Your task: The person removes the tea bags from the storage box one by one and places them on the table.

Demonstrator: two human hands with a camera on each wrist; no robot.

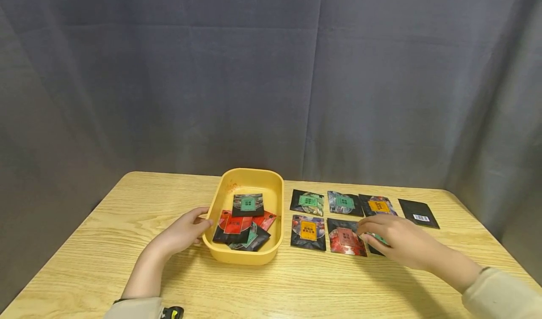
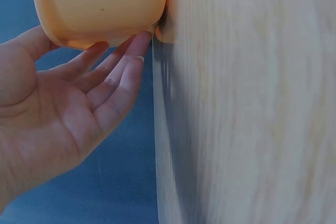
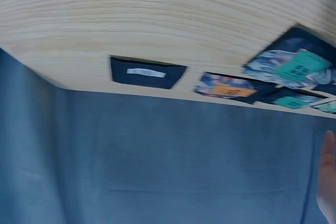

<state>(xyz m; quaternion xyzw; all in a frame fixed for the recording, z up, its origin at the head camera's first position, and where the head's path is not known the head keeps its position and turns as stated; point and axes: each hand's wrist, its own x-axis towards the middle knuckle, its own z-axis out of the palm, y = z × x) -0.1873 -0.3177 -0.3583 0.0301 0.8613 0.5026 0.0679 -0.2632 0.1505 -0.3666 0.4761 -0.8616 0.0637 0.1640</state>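
Note:
A yellow plastic tub (image 1: 243, 258) stands on the table with several small flat packets inside, among them a green-labelled packet (image 1: 247, 205) and a red-and-black packet (image 1: 233, 227). My left hand (image 1: 179, 234) holds the tub's left side, thumb at the rim and fingers along the outer wall. Over the packets on the right hovers my right hand (image 1: 395, 239), its fingertips by the right edge of a pink-labelled packet (image 1: 347, 236). It partly covers another green-labelled packet (image 3: 299, 64). Whether the fingertips touch a packet is hidden.
More packets lie in two rows right of the tub: an orange-labelled packet (image 1: 308, 232), a green-labelled one (image 1: 307, 201) and others behind. A black packet (image 1: 419, 213) with a white barcode label lies far right. A grey curtain (image 1: 254, 74) hangs behind the wooden table (image 1: 262, 291).

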